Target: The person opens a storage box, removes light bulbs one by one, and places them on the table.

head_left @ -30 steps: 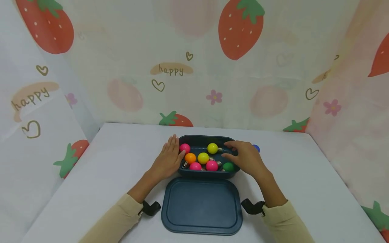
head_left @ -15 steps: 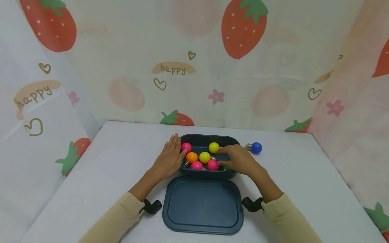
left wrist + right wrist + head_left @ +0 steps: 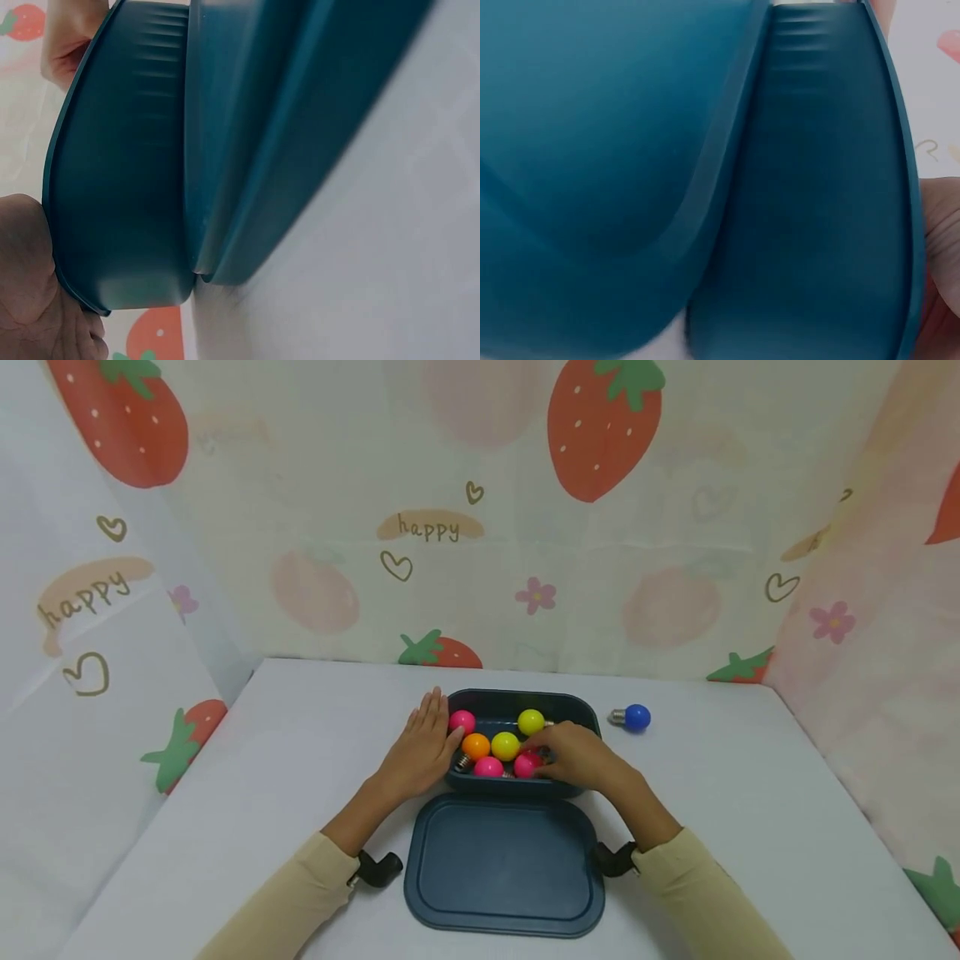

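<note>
A dark blue-green box holds several light bulbs. My left hand rests with straight fingers along the box's left end, its thumb over the rim by a pink bulb. Inside the box, my right hand has its thumb and fingers curled round another pink light bulb, near the front right. Close to those fingers lie two yellow bulbs. An orange bulb and a third pink bulb sit further left. Both wrist views show the box's outer wall, with the bulbs hidden.
A dark blue-green lid lies flat on the white table, right in front of the box. Beyond the box's right end lies a blue bulb. A strawberry-patterned cloth hangs behind and at both sides.
My right hand has moved left and down into the box, from its right end to the front pink bulb, covering the green bulb. The blue bulb is now fully visible. My left hand stays put.
</note>
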`<state>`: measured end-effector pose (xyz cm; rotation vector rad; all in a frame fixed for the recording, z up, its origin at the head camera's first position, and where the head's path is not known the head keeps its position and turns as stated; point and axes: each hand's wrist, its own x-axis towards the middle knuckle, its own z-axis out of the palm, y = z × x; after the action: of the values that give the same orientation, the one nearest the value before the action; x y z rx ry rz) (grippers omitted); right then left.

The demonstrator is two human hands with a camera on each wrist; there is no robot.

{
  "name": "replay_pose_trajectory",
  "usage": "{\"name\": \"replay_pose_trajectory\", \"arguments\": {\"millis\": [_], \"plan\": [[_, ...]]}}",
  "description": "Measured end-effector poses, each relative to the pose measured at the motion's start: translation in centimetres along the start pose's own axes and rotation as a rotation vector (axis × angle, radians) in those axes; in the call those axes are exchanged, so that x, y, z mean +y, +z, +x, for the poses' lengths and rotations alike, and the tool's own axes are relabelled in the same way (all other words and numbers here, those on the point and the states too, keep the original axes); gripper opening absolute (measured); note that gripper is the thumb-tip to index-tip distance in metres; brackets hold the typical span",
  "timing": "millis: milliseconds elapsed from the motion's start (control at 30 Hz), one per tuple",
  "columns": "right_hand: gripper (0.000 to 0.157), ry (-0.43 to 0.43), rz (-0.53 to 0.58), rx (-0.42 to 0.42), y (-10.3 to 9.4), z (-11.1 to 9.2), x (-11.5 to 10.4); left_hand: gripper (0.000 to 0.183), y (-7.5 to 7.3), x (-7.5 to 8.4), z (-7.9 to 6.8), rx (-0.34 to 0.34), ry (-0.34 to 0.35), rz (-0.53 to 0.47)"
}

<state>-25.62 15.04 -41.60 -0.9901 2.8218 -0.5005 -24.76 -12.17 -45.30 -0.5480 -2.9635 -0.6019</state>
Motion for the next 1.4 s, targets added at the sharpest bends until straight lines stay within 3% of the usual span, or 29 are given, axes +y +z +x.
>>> {"name": "replay_pose_trajectory", "arguments": {"millis": [400, 767, 1067, 1400], "plan": [[0.040, 0.009, -0.017, 0.006, 0.2, 0.0, 0.0, 0.071, 0.2, 0.3, 0.3, 0.013, 0.005, 0.009], [0.042, 0.027, 0.054, 0.107, -0.4, -0.7, 0.1, 0.070, 0.1, 0.3, 0.3, -0.004, -0.002, 0.011], [0.043, -0.024, 0.092, 0.164, -1.3, -1.0, -0.2, 0.071, 0.0, 0.2, 0.2, -0.006, -0.008, 0.008], [0.042, 0.012, 0.086, 0.214, -1.9, -1.2, 0.4, 0.071, -0.2, -0.1, 0.1, -0.008, -0.007, 0.001]]}}
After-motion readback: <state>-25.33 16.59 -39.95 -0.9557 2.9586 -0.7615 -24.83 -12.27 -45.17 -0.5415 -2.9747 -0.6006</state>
